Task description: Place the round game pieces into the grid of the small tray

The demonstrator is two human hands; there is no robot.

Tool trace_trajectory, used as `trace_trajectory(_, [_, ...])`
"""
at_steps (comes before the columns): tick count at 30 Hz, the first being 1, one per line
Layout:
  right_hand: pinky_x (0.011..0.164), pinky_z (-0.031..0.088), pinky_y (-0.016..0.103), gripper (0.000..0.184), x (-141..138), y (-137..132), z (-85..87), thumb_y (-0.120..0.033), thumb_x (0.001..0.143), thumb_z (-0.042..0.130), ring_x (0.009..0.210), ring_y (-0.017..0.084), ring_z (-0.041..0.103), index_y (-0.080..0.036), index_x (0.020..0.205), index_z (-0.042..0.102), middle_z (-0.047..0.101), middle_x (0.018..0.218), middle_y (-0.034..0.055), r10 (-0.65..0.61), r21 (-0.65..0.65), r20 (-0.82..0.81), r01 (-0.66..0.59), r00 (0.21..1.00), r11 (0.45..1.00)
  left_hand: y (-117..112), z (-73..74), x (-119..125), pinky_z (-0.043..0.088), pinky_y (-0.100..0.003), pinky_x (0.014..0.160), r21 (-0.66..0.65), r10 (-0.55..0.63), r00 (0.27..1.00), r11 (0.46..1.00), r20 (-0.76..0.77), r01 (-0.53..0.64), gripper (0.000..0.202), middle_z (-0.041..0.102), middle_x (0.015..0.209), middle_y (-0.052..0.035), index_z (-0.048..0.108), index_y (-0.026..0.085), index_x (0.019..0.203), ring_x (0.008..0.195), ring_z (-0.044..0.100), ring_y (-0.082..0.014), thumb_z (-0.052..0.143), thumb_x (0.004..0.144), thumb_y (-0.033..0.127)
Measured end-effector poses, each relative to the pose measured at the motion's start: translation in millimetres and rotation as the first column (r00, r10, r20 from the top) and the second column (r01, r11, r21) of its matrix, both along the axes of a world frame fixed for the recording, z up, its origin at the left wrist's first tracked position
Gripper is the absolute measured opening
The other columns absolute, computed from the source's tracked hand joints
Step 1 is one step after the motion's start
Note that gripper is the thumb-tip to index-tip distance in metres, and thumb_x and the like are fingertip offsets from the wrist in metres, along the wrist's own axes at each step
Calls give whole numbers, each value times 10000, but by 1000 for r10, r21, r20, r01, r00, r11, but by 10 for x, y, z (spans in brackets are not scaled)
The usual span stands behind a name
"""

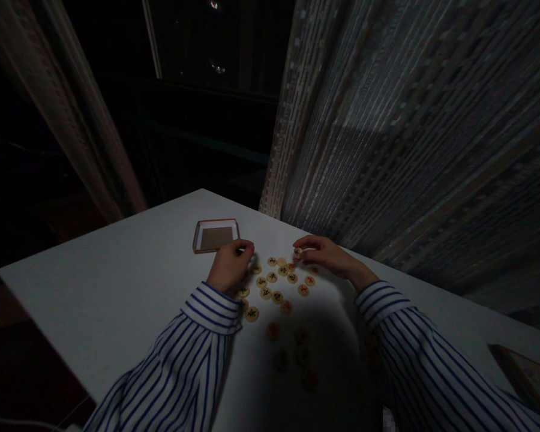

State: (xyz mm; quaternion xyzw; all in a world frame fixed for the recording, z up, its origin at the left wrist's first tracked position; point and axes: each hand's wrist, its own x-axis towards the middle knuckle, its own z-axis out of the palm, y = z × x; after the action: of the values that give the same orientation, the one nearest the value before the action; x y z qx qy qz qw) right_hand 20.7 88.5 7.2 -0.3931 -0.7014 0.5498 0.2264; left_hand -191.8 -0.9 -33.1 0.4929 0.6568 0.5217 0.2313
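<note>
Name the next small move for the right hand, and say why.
Likely carry the disc pinched in the right hand across to the tray: it lies close, just past the left hand, and the other discs lie loose on the table.

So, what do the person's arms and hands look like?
The left sleeve and right sleeve are long shirt sleeves, white with thin dark blue stripes, each ending in a striped cuff at the wrist. The left hand and right hand are bare, without gloves; in the dim light no ring or watch shows.
</note>
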Motion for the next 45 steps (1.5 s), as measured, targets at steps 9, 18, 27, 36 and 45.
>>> trace_trajectory(9, [553,423,188,324,22,15,-29,-104,604,631,583,80,549,-160,923,611,631,651,-39,-46,49,86,41,995,998,5,7,-10,477,-296,681,-28,1,996,1000,-85,-3,337,700,784,-80,665,121,875,737,637,-206,477,748,370])
trace_trajectory(18, [518,417,201,274,57,32,-73,-173,622,625,550,84,508,-163,894,595,585,636,-41,-21,162,103,4,994,987,-4,20,-6,475,-304,711,-25,-9,998,1000,-65,8,327,701,809,-85,664,121,868,759,637,-214,482,739,360])
trace_trajectory(27, [587,456,247,209,80,24,-72,-364,695,603,668,135,552,-171,773,616,597,707,4,-29,469,185,-62,982,881,-26,86,-17,476,-297,735,-11,27,1000,1000,-10,-28,284,701,788,-64,667,132,815,774,635,-210,519,711,351])
trace_trajectory(36, [456,394,199,227,151,35,-137,-373,741,563,498,83,511,-163,820,596,577,718,-8,-39,477,259,-93,965,874,-32,100,-41,466,-295,753,-13,57,998,998,19,-57,238,696,787,-55,663,136,788,787,630,-200,530,707,316])
trace_trajectory(45, [700,422,258,198,172,59,-232,-294,739,567,752,146,580,-165,865,648,647,833,32,-133,637,371,-147,919,757,-20,77,-48,465,-308,768,-17,49,999,999,19,-48,255,698,784,-61,661,126,789,794,629,-209,526,709,326])
